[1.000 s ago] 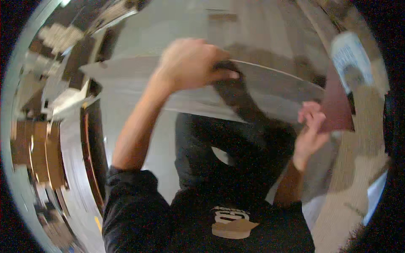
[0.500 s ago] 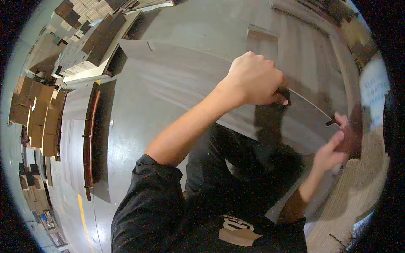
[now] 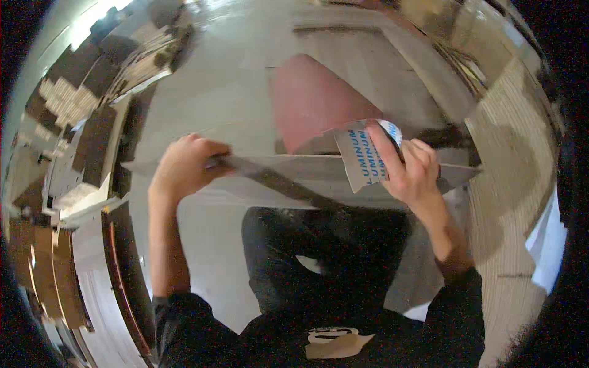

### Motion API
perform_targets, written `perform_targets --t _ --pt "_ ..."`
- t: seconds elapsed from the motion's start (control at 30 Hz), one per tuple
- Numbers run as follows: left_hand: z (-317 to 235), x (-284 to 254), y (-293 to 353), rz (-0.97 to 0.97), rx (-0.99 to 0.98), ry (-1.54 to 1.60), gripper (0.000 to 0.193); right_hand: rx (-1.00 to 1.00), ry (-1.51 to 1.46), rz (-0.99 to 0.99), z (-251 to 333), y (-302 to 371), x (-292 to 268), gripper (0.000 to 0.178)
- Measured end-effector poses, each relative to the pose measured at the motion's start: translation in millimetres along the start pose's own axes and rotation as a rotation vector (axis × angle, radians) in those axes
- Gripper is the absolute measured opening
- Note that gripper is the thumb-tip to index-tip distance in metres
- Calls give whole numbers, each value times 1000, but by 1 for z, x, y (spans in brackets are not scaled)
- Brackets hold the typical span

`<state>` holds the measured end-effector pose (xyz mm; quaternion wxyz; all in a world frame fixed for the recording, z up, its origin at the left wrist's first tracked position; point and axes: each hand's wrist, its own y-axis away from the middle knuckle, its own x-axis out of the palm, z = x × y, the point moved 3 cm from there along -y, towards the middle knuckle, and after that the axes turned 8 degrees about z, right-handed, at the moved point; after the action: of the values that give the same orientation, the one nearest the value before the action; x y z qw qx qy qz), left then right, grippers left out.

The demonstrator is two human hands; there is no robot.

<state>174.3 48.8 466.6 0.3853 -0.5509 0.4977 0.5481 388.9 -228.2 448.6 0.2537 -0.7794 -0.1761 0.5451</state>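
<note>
My right hand [image 3: 412,168] grips a curled sheet of sandpaper [image 3: 325,98], its reddish face bending away and its pale back showing blue print. A small black object, whose kind I cannot make out, sits against the fingers of that hand. My left hand [image 3: 190,162] is closed around a small dark thing, mostly hidden in the fingers. Both hands are at the far edge of a long grey wood-grain panel [image 3: 276,184] that lies across in front of my knees. A dark band crosses the panel diagonally from my left hand; I cannot tell whether it is a shadow.
Farther out lies a grey panel with a recessed rectangle [image 3: 343,46]. Stacked boards [image 3: 67,104] and cardboard pieces [image 3: 46,270] stand on the left. At the right is a ridged beige surface [image 3: 503,202] with a white sheet [image 3: 546,239] at its edge.
My view has turned. My left hand has moved left, and my right hand has come inward with the sandpaper, which now shows plainly. The thin pale line between my hands no longer shows.
</note>
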Motion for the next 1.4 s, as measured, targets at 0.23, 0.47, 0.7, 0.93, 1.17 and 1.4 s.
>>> perform_targets --t 0.23,0.47,0.7,0.93,1.17,1.4 --pt "-27 63 -34 -208 382 355 8 53 -14 182 -23 42 -80 11" --pt "-112 59 -78 -583 588 363 12 434 71 370 -48 143 -149 14" --pt "-196 31 -107 -693 859 353 13 559 66 473 -20 159 -164 28" --pt "-252 14 -143 -942 1125 274 19 900 -166 355 -46 239 -181 34" --pt "-147 107 -194 -1079 233 638 44 569 744 582 -29 334 -327 73" --pt "-53 305 -263 -452 -391 718 61 773 904 656 -19 312 -342 80"
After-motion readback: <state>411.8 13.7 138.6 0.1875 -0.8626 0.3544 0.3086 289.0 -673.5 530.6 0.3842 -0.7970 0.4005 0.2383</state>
